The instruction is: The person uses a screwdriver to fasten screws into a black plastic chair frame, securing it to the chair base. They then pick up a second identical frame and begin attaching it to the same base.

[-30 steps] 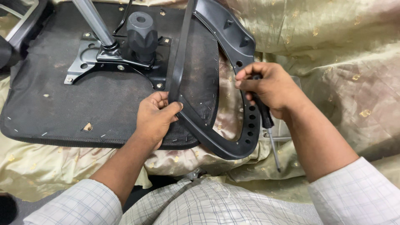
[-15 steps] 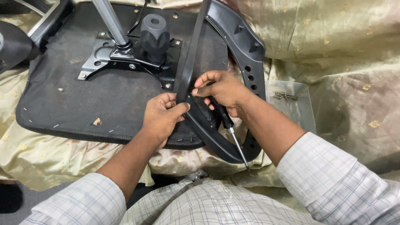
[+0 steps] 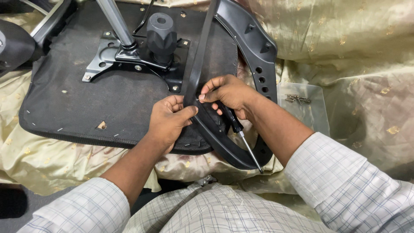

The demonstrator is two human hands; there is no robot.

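Observation:
A black plastic chair armrest bracket [image 3: 258,56] curves over the upturned black chair seat [image 3: 86,103]. My left hand [image 3: 170,121] grips the bracket's flat inner strap near its lower bend. My right hand [image 3: 226,92] pinches something small and pale, perhaps a screw, against that strap, and it also holds a black-handled screwdriver [image 3: 239,133] tucked under the palm, its metal shaft pointing down and to the right.
The seat's metal base plate [image 3: 129,56] with a black knob [image 3: 161,34] and a steel column [image 3: 114,21] lies at the upper left. A clear plastic tray with several screws [image 3: 297,99] rests on the gold cloth [image 3: 353,51] at right. Black chair parts [image 3: 17,43] sit at far left.
My right hand has moved left from the bracket's outer rim to the inner strap beside my left hand, carrying the screwdriver along. The left hand has kept its grip.

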